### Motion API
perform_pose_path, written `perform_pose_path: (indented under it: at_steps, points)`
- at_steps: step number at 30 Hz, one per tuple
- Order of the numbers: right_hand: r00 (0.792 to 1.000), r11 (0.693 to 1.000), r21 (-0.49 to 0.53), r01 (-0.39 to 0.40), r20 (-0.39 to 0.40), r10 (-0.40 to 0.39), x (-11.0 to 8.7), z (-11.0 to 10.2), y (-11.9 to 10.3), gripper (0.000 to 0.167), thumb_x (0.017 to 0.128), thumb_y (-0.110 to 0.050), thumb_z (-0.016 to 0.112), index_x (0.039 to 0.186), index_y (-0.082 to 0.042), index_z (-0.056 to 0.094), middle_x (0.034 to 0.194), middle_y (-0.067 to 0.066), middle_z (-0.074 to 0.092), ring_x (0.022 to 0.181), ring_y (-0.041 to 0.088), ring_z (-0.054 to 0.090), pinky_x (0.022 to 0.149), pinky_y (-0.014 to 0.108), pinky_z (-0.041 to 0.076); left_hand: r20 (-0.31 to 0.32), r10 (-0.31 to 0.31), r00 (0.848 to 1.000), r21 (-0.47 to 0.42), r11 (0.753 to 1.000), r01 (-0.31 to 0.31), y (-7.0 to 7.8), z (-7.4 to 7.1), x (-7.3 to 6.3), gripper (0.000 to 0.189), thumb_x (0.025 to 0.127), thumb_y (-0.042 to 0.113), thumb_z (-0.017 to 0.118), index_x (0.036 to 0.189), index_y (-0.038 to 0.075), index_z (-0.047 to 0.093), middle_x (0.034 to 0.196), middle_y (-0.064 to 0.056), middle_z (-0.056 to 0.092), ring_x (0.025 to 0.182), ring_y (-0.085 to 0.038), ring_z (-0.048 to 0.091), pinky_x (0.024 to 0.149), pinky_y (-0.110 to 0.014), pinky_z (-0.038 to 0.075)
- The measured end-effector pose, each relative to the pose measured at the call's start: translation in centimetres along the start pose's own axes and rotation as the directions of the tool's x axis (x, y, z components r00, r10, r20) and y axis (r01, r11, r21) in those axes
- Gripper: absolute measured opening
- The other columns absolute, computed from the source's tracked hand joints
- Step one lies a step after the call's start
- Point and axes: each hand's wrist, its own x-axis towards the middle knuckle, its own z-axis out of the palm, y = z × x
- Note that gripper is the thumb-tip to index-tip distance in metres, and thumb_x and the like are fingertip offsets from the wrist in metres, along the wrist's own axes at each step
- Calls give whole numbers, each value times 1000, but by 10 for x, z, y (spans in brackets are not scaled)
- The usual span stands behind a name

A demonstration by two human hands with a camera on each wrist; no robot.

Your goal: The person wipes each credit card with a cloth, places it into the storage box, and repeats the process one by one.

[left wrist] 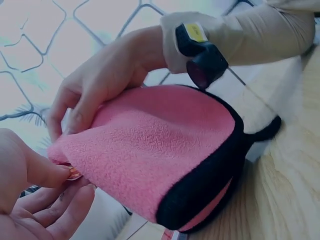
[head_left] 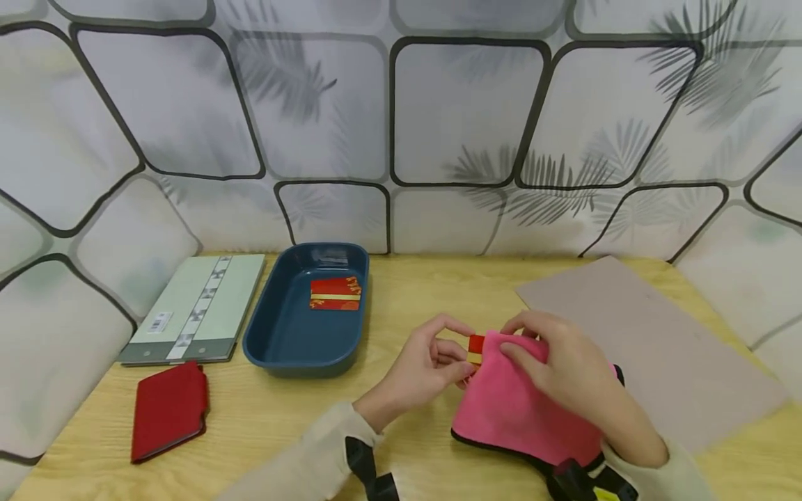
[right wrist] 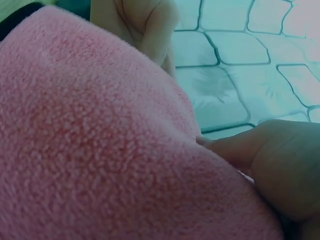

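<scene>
A pink fleecy cloth (head_left: 523, 414) with black edging hangs folded over in front of me in the head view. My right hand (head_left: 573, 369) grips its upper part between thumb and fingers. At the cloth's left edge, my left hand (head_left: 416, 365) pinches a small red-and-gold packet (head_left: 476, 344). Part of that packet is hidden behind the cloth. In the left wrist view, only a sliver of the packet (left wrist: 74, 173) shows by the left thumb. The right wrist view is mostly filled by the cloth (right wrist: 100, 130).
A blue tray (head_left: 276, 344) holds red-and-gold packets (head_left: 335, 293). Left of it lie a pale green folder (head_left: 244, 278) and a red notebook (head_left: 168, 410). A grey-brown sheet (head_left: 658, 355) lies at the right. Patterned fabric (head_left: 464, 111) stands behind the table.
</scene>
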Motion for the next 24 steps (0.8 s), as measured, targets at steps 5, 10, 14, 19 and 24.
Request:
perform_pose_path:
  at_steps: [5, 10, 14, 19, 24]
  points:
    - [999, 999, -12, -45, -2, 45, -1, -3, 6, 18, 77, -13, 80, 89, -19, 68, 72, -9, 59, 60, 6, 41, 52, 22, 34, -35, -34, 999, -21, 999, 33, 0, 0, -1, 38, 88, -11, 59, 123, 1, 49, 88, -30, 65, 67, -21, 66, 67, -30, 58]
    - [997, 995, -61, -77, -3, 77, 0, -10, 9, 17, 79, -18, 79, 91, -19, 68, 76, -6, 62, 63, 10, 47, 54, 25, 36, -69, -60, 996, -56, 997, 56, 1, -1, 1, 39, 88, -10, 59, 123, 3, 50, 84, -21, 64, 63, -17, 63, 66, -32, 58]
    - [998, 993, -103, -49, -39, 45, 0, -13, 9, 19, 76, -16, 81, 90, -19, 69, 80, -3, 66, 67, 12, 51, 55, 28, 40, -68, -37, 997, -73, 997, 32, -1, -1, 2, 38, 88, -11, 59, 122, 1, 49, 83, -19, 64, 62, -14, 62, 66, -33, 58]
    - [990, 984, -157, 84, -98, -100, -3, -4, 4, 21, 71, -14, 83, 86, -18, 68, 79, -6, 65, 66, 8, 54, 56, 26, 45, -60, -24, 998, -130, 991, 16, -6, 1, 1, 38, 88, -12, 58, 123, -1, 49, 78, -4, 63, 65, -10, 64, 67, -28, 58]
    - [969, 965, -184, 187, -126, -212, -6, 9, -9, 20, 72, -14, 81, 86, -18, 68, 70, -10, 52, 58, 2, 44, 51, 20, 39, -46, 11, 999, -165, 986, -18, -11, 0, 0, 38, 89, -12, 56, 126, -4, 50, 84, -5, 66, 72, -7, 65, 72, -26, 58]
